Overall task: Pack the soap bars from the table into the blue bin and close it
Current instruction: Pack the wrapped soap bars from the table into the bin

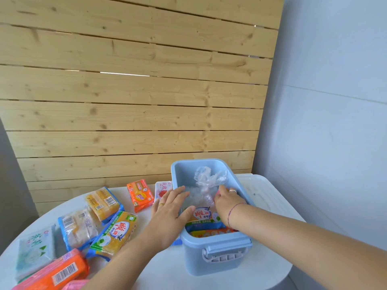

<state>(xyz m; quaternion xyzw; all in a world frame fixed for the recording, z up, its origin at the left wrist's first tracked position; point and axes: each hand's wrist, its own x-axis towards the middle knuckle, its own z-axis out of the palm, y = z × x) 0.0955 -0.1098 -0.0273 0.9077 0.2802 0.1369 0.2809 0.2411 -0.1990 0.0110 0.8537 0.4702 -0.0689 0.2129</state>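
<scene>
Orange soap packs (56,271) lie nearest on the white bench (167,268), others scattered beyond. Both hands reach into the blue bin (209,254) (lid off): left hand (169,208) flat, fingers spread on a yellow pack (201,218); right hand (227,203) pinches crumpled clear plastic (207,181).

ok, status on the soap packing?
Both hands in the blue bin: left hand flat, right hand pressing a soap pack. Crumpled plastic bag taking space. Several packs on table; white lid off.
</scene>
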